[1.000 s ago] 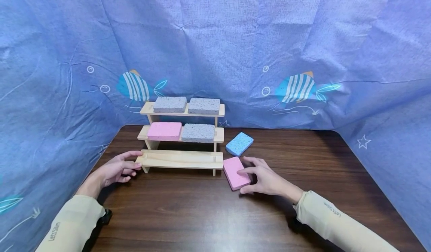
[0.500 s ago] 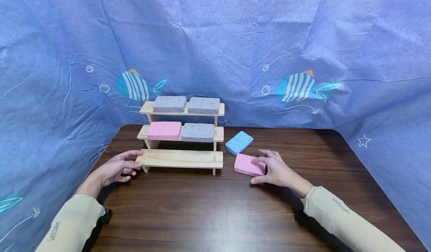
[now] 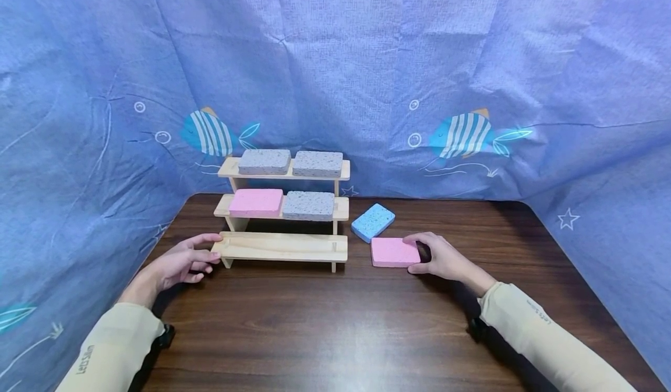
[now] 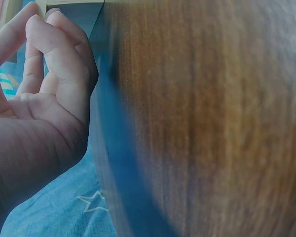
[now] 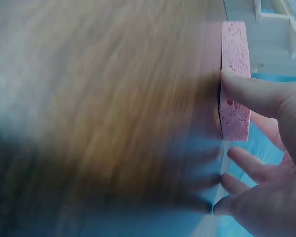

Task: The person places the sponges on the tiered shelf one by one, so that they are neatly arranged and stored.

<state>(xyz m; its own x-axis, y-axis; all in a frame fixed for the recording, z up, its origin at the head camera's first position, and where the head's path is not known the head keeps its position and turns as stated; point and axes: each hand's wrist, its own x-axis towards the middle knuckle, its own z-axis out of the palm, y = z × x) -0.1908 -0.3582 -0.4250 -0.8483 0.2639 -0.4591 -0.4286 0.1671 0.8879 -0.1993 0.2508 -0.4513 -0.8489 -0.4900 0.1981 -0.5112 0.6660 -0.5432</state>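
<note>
On the dark wood table a pink sponge [image 3: 389,253] lies flat, its long side facing me. My right hand [image 3: 445,257] pinches its right end, the thumb on the near edge in the right wrist view [image 5: 264,94]. Behind it a blue sponge [image 3: 373,222] lies at a slant. At the left stands a three-step wooden rack [image 3: 283,247]; my left hand [image 3: 180,262] holds the left end of its bare bottom step between thumb and fingers. A second pink sponge [image 3: 255,202] and a grey sponge [image 3: 308,205] sit on the middle step.
Two more grey sponges, one left [image 3: 264,161] and one right [image 3: 317,163], lie on the top step. A blue fabric curtain [image 3: 346,77] with fish prints hangs behind and beside the table [image 3: 314,328].
The pink sponge in my right hand has shifted right and turned from slanted to lying lengthwise across. My left hand stays at the rack's bottom step.
</note>
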